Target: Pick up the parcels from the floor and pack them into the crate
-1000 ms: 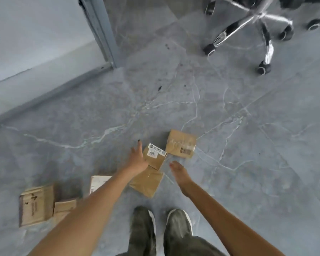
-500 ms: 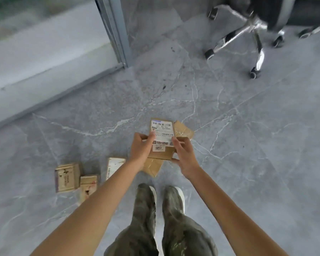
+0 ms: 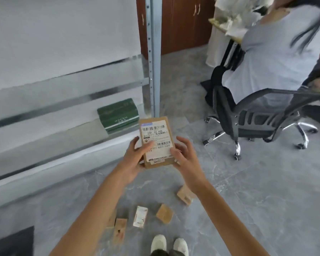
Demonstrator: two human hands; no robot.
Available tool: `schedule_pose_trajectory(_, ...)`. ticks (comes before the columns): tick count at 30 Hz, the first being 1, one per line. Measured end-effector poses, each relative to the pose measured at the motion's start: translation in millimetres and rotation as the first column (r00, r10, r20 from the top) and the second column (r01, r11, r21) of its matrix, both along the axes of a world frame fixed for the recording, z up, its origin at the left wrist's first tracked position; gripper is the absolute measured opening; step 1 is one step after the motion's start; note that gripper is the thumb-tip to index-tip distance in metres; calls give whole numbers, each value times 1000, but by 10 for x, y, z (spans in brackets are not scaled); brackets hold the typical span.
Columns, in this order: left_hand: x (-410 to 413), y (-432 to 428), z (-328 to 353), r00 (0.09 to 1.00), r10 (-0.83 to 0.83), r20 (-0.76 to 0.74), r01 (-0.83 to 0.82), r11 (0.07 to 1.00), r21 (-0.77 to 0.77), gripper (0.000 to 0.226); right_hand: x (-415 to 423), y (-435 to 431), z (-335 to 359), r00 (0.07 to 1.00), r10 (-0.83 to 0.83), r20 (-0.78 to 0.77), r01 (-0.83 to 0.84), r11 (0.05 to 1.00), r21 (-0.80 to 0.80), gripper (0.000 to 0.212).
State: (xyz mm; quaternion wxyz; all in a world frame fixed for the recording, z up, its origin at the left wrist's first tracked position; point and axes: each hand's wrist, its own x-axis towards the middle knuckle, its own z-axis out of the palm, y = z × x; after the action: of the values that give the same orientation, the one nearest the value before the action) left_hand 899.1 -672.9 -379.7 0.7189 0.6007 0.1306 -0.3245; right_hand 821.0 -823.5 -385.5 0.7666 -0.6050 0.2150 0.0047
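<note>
Shoes: white toes at the bottom edge, standing on the grey floor.
Crate: not clearly in view. A dark shape in the lower left corner may be it, but I cannot tell.
Loose parcels: at least four small cardboard ones lie scattered on the floor just ahead of the shoes.
Left hand: grips the labelled parcel's left edge, thumb across the label, fingers tucked behind.
Right hand: holds the right edge, thumb on the label, fingers spread alongside.
Labelled parcel: lifted well clear of the floor between both hands, label up.
Step in hand: likely carrying it to the crate. Keep it level with a hand on each edge, and set it flat against a crate wall so the rest fit.
Green box: on the low shelf beyond.
Office chair: to the right, occupied, best kept clear of.
</note>
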Motion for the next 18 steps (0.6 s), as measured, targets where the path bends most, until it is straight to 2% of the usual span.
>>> schedule_pose_trajectory(2, -101, 182, 460, 995, 18, 96, -14, 999, -44, 78, -65, 118, 439, 995, 96, 2, -96, 995, -16, 52)
schedule_pose_trajectory(4, -276, 350, 849, 981, 21, 194, -9, 998, -61, 75, -187, 191, 803, 980, 200, 11, -200, 980, -20, 55)
schedule_pose_trajectory(7, -620, 576, 1251, 959, 16, 281, -1, 999, -54, 102, -425, 290, 1186, 951, 304, 61, -305, 952, 5, 51)
schedule_pose_trajectory(9, -861, 660, 1397, 955, 26, 294, -9, 998, -58, 111, -608, 351, 1342, 939, 327, 108, -332, 943, 34, 57)
schedule_pose_trajectory(13, -1251, 717, 1595, 949, 149, 278, -116, 985, -131, 95, -888, 382, 1494, 913, 361, 187, -375, 926, 43, 55)
schedule_pose_trajectory(16, -1502, 706, 1730, 923, 227, 312, -199, 973, -119, 78, -1062, 368, 1574, 878, 422, 226, -433, 901, -4, 56)
schedule_pose_trajectory(18, -1694, 678, 1812, 897, 251, 363, -236, 968, -85, 67, -1180, 357, 1629, 859, 451, 243, -443, 892, -88, 55)
